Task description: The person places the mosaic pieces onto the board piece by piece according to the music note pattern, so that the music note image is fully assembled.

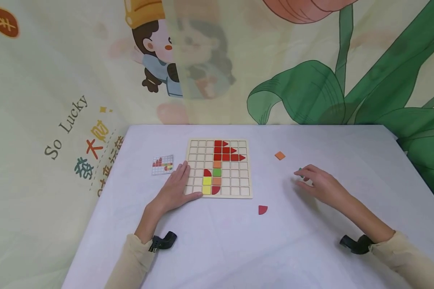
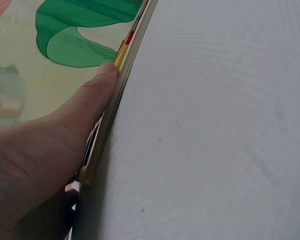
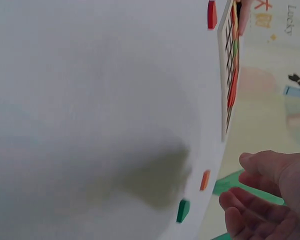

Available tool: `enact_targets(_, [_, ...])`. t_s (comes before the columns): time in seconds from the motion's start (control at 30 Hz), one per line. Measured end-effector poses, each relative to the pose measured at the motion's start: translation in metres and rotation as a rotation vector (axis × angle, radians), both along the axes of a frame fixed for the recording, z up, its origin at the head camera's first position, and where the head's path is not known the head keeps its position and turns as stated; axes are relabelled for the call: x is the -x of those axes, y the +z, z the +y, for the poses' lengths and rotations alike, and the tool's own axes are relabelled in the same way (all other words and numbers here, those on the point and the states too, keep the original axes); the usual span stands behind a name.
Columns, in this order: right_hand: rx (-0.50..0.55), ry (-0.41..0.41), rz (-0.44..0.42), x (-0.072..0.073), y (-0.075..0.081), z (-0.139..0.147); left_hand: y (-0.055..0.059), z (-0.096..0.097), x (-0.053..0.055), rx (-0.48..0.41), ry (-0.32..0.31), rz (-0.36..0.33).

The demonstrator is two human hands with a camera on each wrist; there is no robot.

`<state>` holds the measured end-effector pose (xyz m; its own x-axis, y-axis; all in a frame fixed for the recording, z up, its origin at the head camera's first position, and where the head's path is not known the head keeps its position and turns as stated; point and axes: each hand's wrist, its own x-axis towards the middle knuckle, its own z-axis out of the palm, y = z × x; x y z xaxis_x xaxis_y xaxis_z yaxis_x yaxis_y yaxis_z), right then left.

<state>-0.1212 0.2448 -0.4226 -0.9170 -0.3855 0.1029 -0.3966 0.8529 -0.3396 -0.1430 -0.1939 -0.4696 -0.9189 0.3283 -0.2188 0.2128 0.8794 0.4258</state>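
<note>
A square wooden grid board point(image 1: 240, 188) lies on the table with red, orange, green and yellow pieces in some cells. My left hand point(image 1: 171, 190) rests at its left side, fingers extended along the edge and thumb at the near left corner. In the left wrist view the thumb point(image 2: 87, 100) touches the board's edge. Off to the right, my right hand point(image 1: 322, 186) hovers with loosely bent fingers and nothing visible between them. Below it a green piece point(image 3: 183, 210) lies on the cloth, mostly hidden by the fingers in the head view.
An orange square piece point(image 1: 280, 155) lies right of the board, and a red quarter-round piece point(image 1: 263, 210) near its front right corner. Left of the board is a small card point(image 1: 162, 165) printed with a coloured grid pattern. A patterned curtain point(image 1: 217, 108) hangs behind the white-covered table.
</note>
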Motion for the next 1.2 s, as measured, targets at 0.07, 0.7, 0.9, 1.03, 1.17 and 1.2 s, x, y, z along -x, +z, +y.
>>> enact_targets(0.07, [-0.004,-0.025,-0.006,0.005,0.0,0.006,0.0,0.0,0.0,0.003,-0.001,0.001])
enact_targets(0.7, [-0.002,-0.179,-0.152,0.022,-0.007,0.02,0.006,0.001,-0.003,-0.003,0.013,-0.009])
enact_targets(0.9, [0.002,-0.203,-0.225,0.028,-0.013,0.019,0.007,0.002,-0.002,-0.006,0.018,-0.008])
enact_targets(1.03, [-0.023,-0.183,-0.215,0.031,-0.02,0.017,0.007,0.002,-0.003,-0.014,0.015,-0.005])
enact_targets(1.17, [-0.035,-0.146,-0.167,0.032,-0.023,0.016,0.007,0.002,-0.004,-0.02,0.012,-0.002])
enact_targets(1.2, [-0.034,-0.14,-0.16,0.032,-0.023,0.016,0.007,0.002,-0.003,-0.018,0.01,-0.001])
